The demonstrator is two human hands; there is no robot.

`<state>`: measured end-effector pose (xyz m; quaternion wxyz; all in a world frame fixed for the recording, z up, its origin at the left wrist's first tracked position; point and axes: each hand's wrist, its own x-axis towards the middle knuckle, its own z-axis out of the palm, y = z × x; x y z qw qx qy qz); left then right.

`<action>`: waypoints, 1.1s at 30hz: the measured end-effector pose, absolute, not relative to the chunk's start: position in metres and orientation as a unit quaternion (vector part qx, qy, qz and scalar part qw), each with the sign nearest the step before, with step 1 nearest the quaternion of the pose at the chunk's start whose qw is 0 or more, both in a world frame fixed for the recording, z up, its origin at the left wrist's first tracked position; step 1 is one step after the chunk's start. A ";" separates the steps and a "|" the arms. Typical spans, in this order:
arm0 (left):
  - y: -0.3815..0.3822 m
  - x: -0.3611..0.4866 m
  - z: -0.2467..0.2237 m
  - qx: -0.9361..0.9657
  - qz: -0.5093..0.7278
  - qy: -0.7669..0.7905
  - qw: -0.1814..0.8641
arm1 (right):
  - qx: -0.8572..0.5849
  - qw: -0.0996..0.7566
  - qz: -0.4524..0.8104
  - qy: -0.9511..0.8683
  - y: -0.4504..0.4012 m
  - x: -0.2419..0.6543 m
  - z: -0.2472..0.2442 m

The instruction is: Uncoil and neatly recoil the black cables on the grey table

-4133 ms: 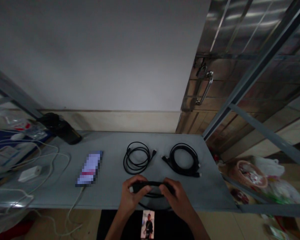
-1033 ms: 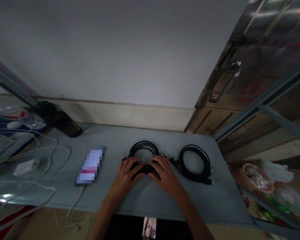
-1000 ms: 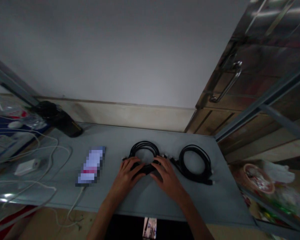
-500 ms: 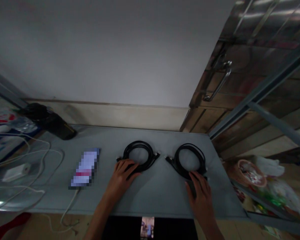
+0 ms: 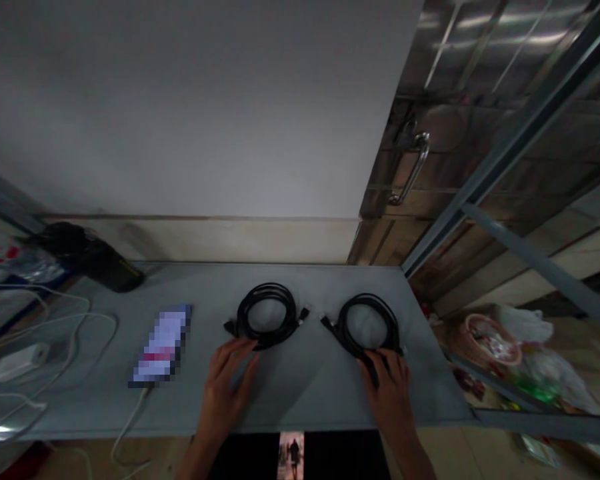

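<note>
Two coiled black cables lie side by side on the grey tabletop (image 5: 305, 393). The left coil (image 5: 294, 310) has its connector ends pointing out to both sides. My left hand (image 5: 227, 377) is just below it, fingers extended and thumb apart, fingertips at the coil's lower edge. On the right coil (image 5: 396, 323), one connector end points to the upper left. The fingers of my right hand (image 5: 391, 387) rest over that coil's lower right edge, spread a little and not wrapped round it. They hide part of the cable there.
A phone with a blurred screen (image 5: 163, 347) lies on the left, its white cable running off the front edge. Beyond it are a white charger (image 5: 20, 363), loose white cables and a black bottle (image 5: 105, 260). A metal frame post and a basket (image 5: 495, 340) stand right.
My left hand has drawn back from the left coil toward the front edge, its fingers now at the rim. My right hand stays at the right coil. The view has shifted slightly.
</note>
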<state>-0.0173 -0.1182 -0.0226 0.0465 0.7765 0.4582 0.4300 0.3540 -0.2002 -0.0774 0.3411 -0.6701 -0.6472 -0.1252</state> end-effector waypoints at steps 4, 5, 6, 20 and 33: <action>-0.152 -0.018 -0.030 0.753 0.424 0.493 0.103 | -0.664 0.349 -0.110 -0.653 -0.199 0.354 -0.074; -0.157 -0.018 -0.033 0.747 0.425 0.501 0.103 | -0.658 0.356 -0.103 -0.656 -0.199 0.354 -0.074; -0.159 -0.017 -0.035 0.741 0.427 0.509 0.098 | -0.651 0.364 -0.095 -0.659 -0.198 0.354 -0.073; -0.156 -0.005 -0.039 0.779 0.391 0.490 0.008 | -0.634 0.388 -0.062 -0.666 -0.198 0.356 -0.069; -0.157 -0.008 -0.044 0.786 0.378 0.489 0.011 | -0.635 0.401 -0.073 -0.657 -0.199 0.356 -0.070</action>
